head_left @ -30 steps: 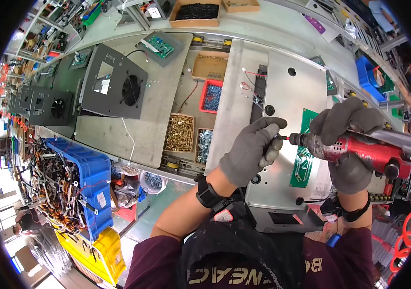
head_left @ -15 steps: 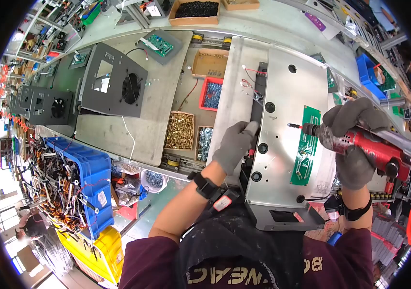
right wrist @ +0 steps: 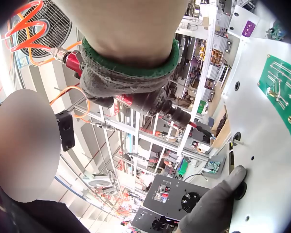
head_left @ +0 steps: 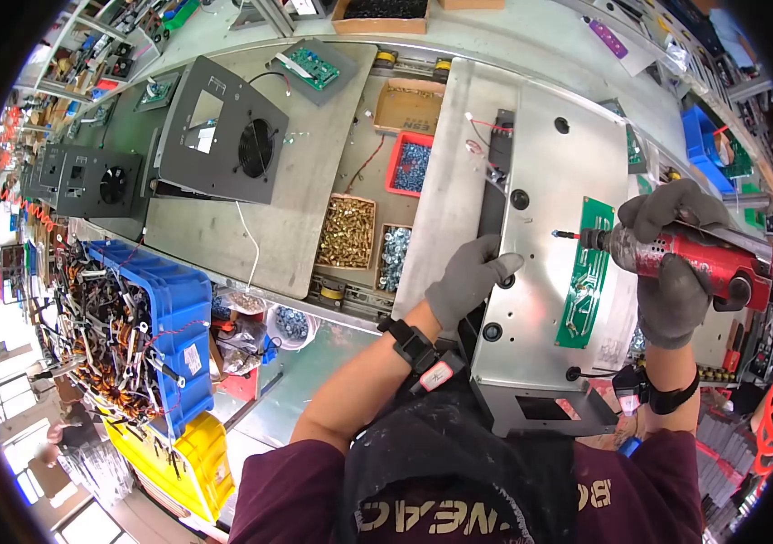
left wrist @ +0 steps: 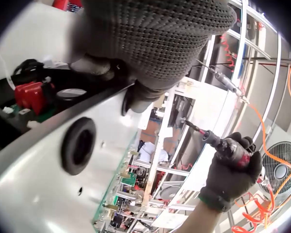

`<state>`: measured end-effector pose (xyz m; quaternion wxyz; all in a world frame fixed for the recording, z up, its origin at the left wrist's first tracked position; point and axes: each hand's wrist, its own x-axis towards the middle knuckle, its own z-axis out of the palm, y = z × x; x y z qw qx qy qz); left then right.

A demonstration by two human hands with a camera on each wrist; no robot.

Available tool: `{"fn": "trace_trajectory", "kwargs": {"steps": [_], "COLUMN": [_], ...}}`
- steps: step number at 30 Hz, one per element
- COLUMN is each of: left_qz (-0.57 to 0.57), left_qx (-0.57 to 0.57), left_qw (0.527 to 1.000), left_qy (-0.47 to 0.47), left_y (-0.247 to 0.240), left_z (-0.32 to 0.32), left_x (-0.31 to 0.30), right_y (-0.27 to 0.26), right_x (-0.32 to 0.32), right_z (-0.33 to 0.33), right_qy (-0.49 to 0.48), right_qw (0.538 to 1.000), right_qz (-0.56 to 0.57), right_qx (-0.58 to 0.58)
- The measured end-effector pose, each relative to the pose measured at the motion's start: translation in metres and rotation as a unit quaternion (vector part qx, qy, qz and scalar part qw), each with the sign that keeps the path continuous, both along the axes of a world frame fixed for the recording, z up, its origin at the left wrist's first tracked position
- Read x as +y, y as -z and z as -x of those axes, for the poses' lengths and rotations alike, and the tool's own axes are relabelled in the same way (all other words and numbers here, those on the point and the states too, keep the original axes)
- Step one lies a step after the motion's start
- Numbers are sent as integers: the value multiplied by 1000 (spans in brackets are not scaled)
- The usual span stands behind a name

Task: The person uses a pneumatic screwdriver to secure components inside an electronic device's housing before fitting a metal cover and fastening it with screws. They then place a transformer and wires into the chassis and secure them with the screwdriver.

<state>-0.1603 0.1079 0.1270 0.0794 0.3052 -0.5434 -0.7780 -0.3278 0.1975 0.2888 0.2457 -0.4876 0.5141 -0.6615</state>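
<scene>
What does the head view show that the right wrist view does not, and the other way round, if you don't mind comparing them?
Only the head view shows the brass-coloured fittings, the blue crate and the yellow bin.

Only the right wrist view shows the large caged fan.

Both show the metal panel, the green circuit board, the red power tool and the gloved left hand at the panel's edge.
</scene>
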Motion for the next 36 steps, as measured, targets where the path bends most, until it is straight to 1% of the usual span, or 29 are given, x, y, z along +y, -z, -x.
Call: {"fn": "trace_trajectory", "kwargs": {"steps": [1, 2, 4, 5, 7, 10, 11, 12, 15, 17, 18, 19, 20, 21, 22, 23, 24, 25, 26, 28, 29, 30, 33, 35, 36], "left_qz": [-59, -63, -41, 34, 34, 40, 42, 41, 50, 74, 73, 85, 97, 96, 180, 262, 262, 198, 131, 139, 146, 145, 173, 125, 124], "left_qx": [50, 49, 12, -41, -33, -27, -30, -32, -59, -69, -70, -99, -127, -127, -161, -193, -193, -111, -28, -45, -63, -63, -44, -49, -49], "left_qw": [997, 996, 998, 998, 998, 999, 999, 999, 997, 994, 994, 990, 986, 986, 966, 937, 937, 968, 987, 987, 986, 986, 983, 991, 991], "left_qy": [-30, -29, -50, -33, -29, -18, -9, -9, 1, -41, -42, -45, -48, -48, -89, -129, -128, -109, -89, -68, -49, -49, -31, -24, -23], "left_y": [4, 8, 4, 12, 3, 1, 1, 2, 4, 7, 4, 1, -4, -11, -20, -25, -15, 1, 15, 1, -4, -2, 2, -5, -4], "left_z": [-3, -6, -11, -13, -12, -11, -12, -13, -11, -8, -6, -4, -3, -3, -3, -3, -1, 2, 4, 3, 3, 2, 0, -1, 0], "left_x": [5, 10, 11, 10, 9, 7, 7, 7, 10, 14, 14, 14, 14, 13, 12, 11, 11, 10, 11, 4, 2, 3, 3, 2, 1], "right_y": [1, 1, 4, 7, 17, 33, 36, 39, 44, 43, 42, 40, 36, 35, 36, 37, 38, 38, 38, 38, 38, 38, 38, 41, 42], "right_x": [0, -1, -2, -3, -5, -8, -7, -7, -8, -7, -7, -7, -8, -9, -9, -9, -9, -9, -9, -7, -6, -5, -8, -8, -9], "right_z": [0, 0, -1, -2, -4, -9, -12, -15, -21, -17, -17, -20, -23, -25, -25, -24, -24, -23, -22, -19, -18, -16, -9, -5, -4], "right_qy": [1, -9, -17, -29, -52, -74, -62, -63, -55, -74, -89, -89, -67, -45, -45, -50, -55, -54, -46, -35, -33, -31, -43, -41, -41], "right_qw": [1000, 1000, 1000, 999, 998, 996, 996, 996, 997, 995, 994, 994, 994, 994, 994, 996, 997, 997, 997, 997, 998, 998, 998, 998, 998], "right_qz": [-2, -1, -1, 2, 7, -5, -33, -34, -58, -58, -61, -63, -74, -84, -84, -65, -46, -46, -44, -43, -45, -47, -47, -46, -45], "right_qx": [-1, -9, -18, -26, -47, -41, -48, -49, -2, 17, 36, 34, 45, 57, 58, 47, 35, 34, 43, 53, 33, 14, 28, 24, 22]}}
